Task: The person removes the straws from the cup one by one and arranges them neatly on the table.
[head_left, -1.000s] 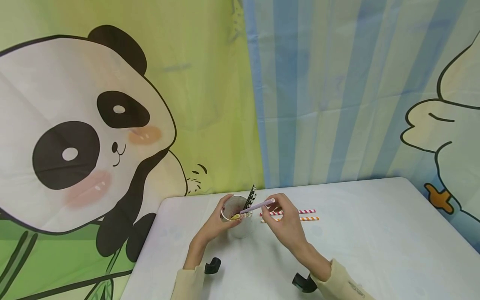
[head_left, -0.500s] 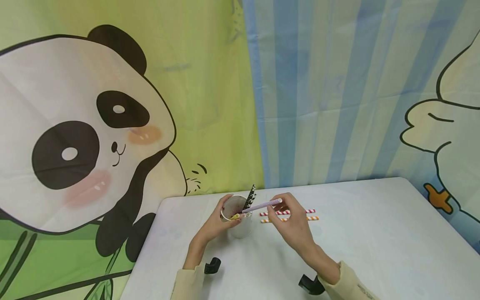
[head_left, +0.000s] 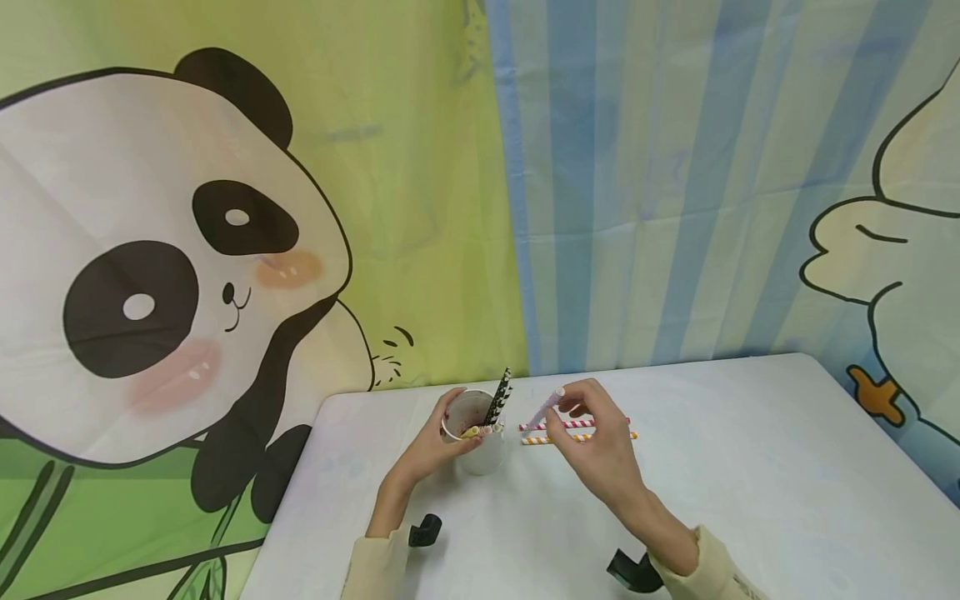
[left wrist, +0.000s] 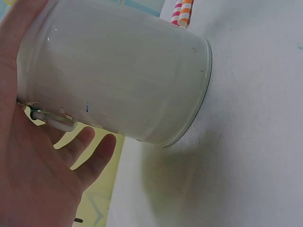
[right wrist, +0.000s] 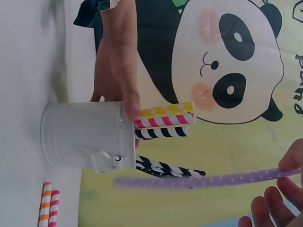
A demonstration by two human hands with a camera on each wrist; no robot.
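My left hand [head_left: 429, 454] grips a small white pail [right wrist: 80, 135] near its rim, thumb and fingers on either side, on the white table. Out of the pail stick several paper straws: a yellow dotted straw [right wrist: 165, 110], a pink-striped straw [right wrist: 163, 120], a black-striped straw [right wrist: 163, 132] and black-and-white patterned straws [right wrist: 168, 168]. Right of it, my right hand [head_left: 597, 446] pinches a purple dotted straw [right wrist: 227, 179] by one end between thumb and finger. In the head view that straw tilts in the air, apart from the pail.
Two loose straws, one pink-striped [head_left: 532, 427] and one orange-striped [head_left: 534, 441], lie on the white table [head_left: 750, 483] under and beside my right hand. Black wrist mounts [head_left: 425, 531] sit at both sleeves. Printed curtains [head_left: 637, 208] hang behind the table.
The purple straw has come away from the pail's rim, moving right with my right hand, and tilts more steeply. My left hand and the pail stay in place.
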